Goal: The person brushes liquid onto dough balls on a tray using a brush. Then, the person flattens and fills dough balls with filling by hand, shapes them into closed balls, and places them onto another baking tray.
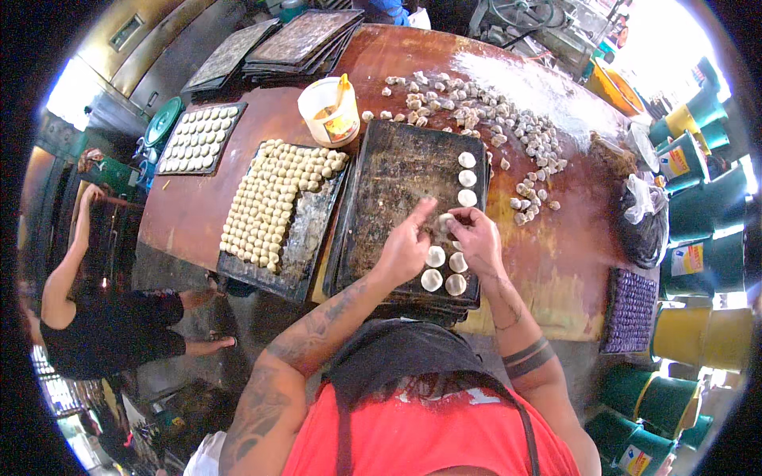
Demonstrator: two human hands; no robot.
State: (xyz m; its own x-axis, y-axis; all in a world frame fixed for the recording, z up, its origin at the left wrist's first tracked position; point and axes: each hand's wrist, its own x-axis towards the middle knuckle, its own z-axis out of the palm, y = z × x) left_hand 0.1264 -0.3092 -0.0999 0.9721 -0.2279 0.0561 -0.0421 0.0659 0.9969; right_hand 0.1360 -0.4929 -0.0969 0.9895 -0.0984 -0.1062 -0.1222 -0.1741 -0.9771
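Between my two hands, over a dark, worn baking tray point(385, 182), is a pale piece of dough point(444, 224). My right hand point(474, 238) pinches it with thumb and fingers. My left hand point(409, 242) is beside it on the left, its raised thumb apart from the partly hidden fingers; whether it touches the dough is unclear. Flattened white dough rounds point(467, 178) lie in a column along the tray's right side, above my hands, and several more point(432, 279) sit just below them in two short columns.
Left are trays of many dough balls point(262, 202) and rounds point(198, 139), stacked trays point(294, 47) and a white bucket point(325, 115). Right are scattered lumps point(516, 127), flour point(548, 87), a purple tray point(627, 309) and green bins point(698, 262). Another person point(95, 325) is at far left.
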